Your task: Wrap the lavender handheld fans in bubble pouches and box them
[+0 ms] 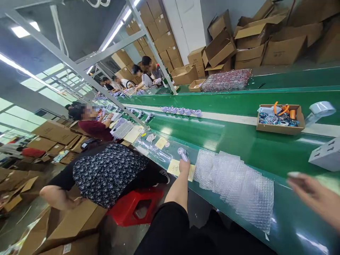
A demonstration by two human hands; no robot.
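A small white handheld fan (182, 152) is in my left hand (184, 165), which is closed round its handle at the near edge of the green bench. Under and beside this hand lie yellow paper sheets (173, 167), one with handwriting. Just right of them, overlapping clear bubble-wrap bags (233, 184) spread along the bench. My right hand (315, 198) is over the right side of the bench, blurred by motion and apart from the bags. Something whitish shows at its fingertips, too smeared to name. Whether its fingers are closed cannot be made out.
A cardboard box of fan parts (280, 129) stands on the green belt (228, 134), beside a clear tape roll (322, 108) and a white slotted block (325, 156). Several fans (182, 111) line the belt. At left, a person bends beside a red stool (136, 209).
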